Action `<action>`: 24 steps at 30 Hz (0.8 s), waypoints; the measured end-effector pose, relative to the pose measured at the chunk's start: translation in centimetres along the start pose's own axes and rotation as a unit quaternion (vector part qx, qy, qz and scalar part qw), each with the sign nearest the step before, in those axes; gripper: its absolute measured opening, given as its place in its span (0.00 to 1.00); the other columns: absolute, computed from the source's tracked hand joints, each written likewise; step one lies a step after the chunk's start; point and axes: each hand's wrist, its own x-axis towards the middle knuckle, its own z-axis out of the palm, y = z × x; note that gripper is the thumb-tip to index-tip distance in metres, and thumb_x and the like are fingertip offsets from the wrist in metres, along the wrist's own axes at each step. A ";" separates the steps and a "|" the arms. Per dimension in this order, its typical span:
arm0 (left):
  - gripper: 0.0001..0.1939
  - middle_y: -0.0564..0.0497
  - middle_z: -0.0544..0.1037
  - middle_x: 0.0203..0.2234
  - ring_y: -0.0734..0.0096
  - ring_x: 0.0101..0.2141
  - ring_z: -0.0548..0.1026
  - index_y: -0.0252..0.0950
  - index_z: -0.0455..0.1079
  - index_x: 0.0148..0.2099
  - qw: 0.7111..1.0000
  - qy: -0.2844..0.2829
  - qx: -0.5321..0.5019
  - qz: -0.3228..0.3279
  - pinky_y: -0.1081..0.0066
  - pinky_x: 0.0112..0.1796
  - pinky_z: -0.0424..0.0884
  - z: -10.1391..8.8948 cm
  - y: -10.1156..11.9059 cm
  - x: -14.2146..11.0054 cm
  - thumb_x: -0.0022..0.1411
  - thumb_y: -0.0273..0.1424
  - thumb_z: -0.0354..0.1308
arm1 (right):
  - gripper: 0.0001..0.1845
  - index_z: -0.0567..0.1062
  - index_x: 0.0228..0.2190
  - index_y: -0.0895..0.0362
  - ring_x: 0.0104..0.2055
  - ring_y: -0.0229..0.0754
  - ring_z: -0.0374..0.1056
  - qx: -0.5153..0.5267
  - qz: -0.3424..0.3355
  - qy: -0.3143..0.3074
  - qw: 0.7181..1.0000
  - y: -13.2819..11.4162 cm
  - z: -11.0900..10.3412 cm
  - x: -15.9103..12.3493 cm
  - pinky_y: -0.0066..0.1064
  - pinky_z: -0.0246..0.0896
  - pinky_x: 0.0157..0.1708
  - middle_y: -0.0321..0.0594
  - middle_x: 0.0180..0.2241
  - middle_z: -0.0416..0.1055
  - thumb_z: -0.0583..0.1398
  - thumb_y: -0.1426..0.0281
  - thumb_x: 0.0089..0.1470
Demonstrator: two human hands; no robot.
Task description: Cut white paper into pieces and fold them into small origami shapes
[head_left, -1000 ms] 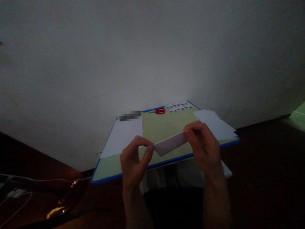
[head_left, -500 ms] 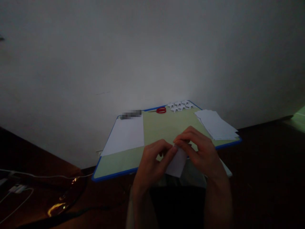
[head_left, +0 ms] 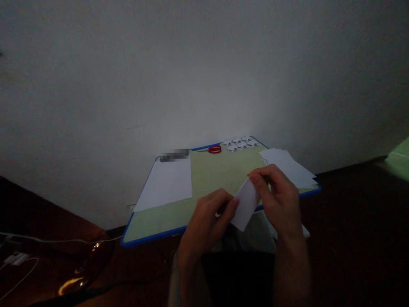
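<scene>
A folded piece of white paper (head_left: 246,204) is held in the air over the table's near edge, tilted up to the right. My left hand (head_left: 209,221) pinches its left edge between thumb and fingers. At its upper right corner, my right hand (head_left: 277,196) grips it between thumb and forefinger. Both hands are closed on the paper, and the fingers behind it are partly hidden. Beyond them, the table (head_left: 220,170) has a pale green top with a blue rim.
Red-handled scissors (head_left: 214,149) lie at the table's back edge. Several folded white paper shapes (head_left: 240,143) sit beside them. White sheets (head_left: 287,168) are stacked at right; another white sheet (head_left: 166,181) lies at left below a blurred dark object (head_left: 174,155). White cables (head_left: 47,239) run at lower left.
My right hand has moved right and slightly up, away from my left hand, along the paper. The paper is now tilted with more of its face and top edge showing.
</scene>
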 end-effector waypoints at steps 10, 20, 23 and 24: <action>0.18 0.58 0.67 0.21 0.77 0.24 0.66 0.36 0.64 0.28 0.997 0.074 0.031 -0.001 0.74 0.28 0.58 -0.1 -0.9 0.0 0.73 0.32 0.57 | 0.09 0.77 0.34 0.53 0.33 0.40 0.67 0.017 0.057 0.036 0.998 0.7 0.3 0.1 0.33 0.61 0.33 0.33 0.32 0.73 0.62 0.63 0.66; 0.17 0.57 0.69 0.22 0.74 0.23 0.66 0.38 0.68 0.32 0.957 0.239 -0.066 -0.152 0.74 0.24 0.61 0.3 -2.1 0.8 0.72 0.42 0.57 | 0.08 0.80 0.35 0.53 0.35 0.41 0.71 0.086 0.094 -0.005 0.992 0.3 0.9 0.2 0.31 0.65 0.33 0.37 0.34 0.78 0.66 0.61 0.62; 0.17 0.57 0.69 0.21 0.73 0.22 0.67 0.39 0.67 0.34 0.952 0.251 -0.054 -0.167 0.75 0.22 0.60 0.7 -2.0 1.0 0.73 0.43 0.55 | 0.10 0.80 0.37 0.53 0.32 0.40 0.69 0.117 0.121 -0.009 0.986 0.1 1.4 0.2 0.30 0.64 0.30 0.36 0.31 0.75 0.66 0.60 0.61; 0.17 0.57 0.70 0.21 0.73 0.23 0.68 0.39 0.67 0.34 0.951 0.258 -0.040 -0.165 0.75 0.22 0.60 0.8 -1.9 1.1 0.73 0.43 0.54 | 0.11 0.80 0.38 0.53 0.30 0.39 0.67 0.125 0.132 -0.013 0.983 0.1 1.6 0.3 0.29 0.62 0.27 0.34 0.29 0.73 0.67 0.59 0.60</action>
